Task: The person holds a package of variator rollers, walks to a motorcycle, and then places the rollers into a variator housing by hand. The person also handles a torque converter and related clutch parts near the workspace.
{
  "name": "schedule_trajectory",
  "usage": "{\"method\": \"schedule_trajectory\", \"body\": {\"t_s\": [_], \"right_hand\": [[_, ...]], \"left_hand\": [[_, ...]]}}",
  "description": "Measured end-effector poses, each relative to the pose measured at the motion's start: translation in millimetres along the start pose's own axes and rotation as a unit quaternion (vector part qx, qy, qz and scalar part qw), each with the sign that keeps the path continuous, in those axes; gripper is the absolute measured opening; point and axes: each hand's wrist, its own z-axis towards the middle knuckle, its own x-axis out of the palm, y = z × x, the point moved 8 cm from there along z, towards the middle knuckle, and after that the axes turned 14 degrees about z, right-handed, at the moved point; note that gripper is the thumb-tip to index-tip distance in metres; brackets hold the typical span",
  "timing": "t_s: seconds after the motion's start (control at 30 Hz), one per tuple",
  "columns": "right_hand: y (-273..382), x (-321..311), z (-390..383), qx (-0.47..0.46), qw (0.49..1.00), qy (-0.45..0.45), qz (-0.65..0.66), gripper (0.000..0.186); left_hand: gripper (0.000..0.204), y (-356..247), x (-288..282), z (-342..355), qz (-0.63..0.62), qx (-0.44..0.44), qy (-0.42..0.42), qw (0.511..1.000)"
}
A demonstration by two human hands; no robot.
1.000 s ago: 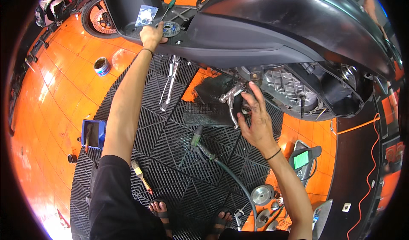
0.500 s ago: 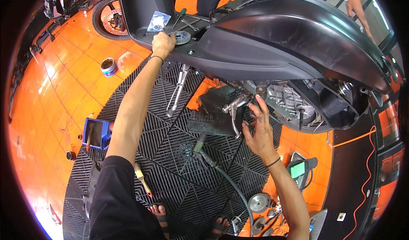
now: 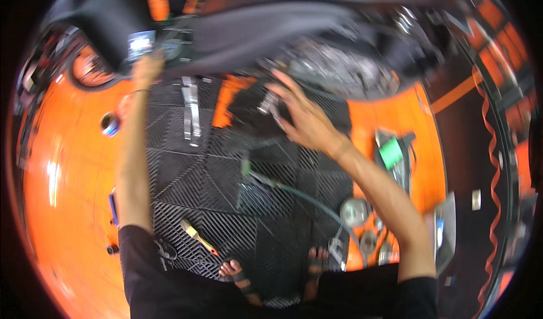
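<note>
The picture is smeared by motion. My left hand (image 3: 146, 69) reaches to the scooter's footboard, beside a small plastic bag (image 3: 141, 44) and a blurred oval part (image 3: 172, 50); I cannot make out what its fingers hold. My right hand (image 3: 305, 121) has its fingers apart over a silver metal stand (image 3: 267, 103) below the scooter's black body (image 3: 249, 36), near the exposed engine casing (image 3: 345, 70). Whether it touches the stand is unclear. Long silver tools (image 3: 190, 110) lie on the black mat under the footboard.
Around me are a hose (image 3: 305, 197), a paintbrush (image 3: 198, 237), an open can (image 3: 110, 124), metal discs (image 3: 354, 211), a tray with a green item (image 3: 390, 152) and a coiled orange cord (image 3: 495, 166), on a black grid mat (image 3: 175, 166) and orange floor (image 3: 65, 177).
The view has shifted and blurred. Both hands and the scooter sit differently in frame. The dark-clothed legs and separate hand seen beyond the scooter half a second ago are not discernible now.
</note>
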Motion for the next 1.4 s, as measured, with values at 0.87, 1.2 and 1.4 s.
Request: {"method": "schedule_trajectory", "body": {"t_s": [0.87, 1.2, 1.4], "right_hand": [[47.9, 134.3, -540.3, 0.577, 0.670, -0.279, 0.374, 0.026], [6.0, 118.0, -499.9, 0.504, 0.819, -0.148, 0.230, 0.050], [1.4, 135.1, -508.4, 0.498, 0.841, -0.127, 0.171, 0.044]], "left_hand": [[0.035, -64.2, -16.0, -434.8, 0.114, 0.528, 0.407, 0.736], [0.039, -55.8, 35.9, -472.9, 0.167, 0.558, 0.392, 0.712], [0.037, -43.0, 43.1, -496.9, 0.122, 0.532, 0.470, 0.694]]}}
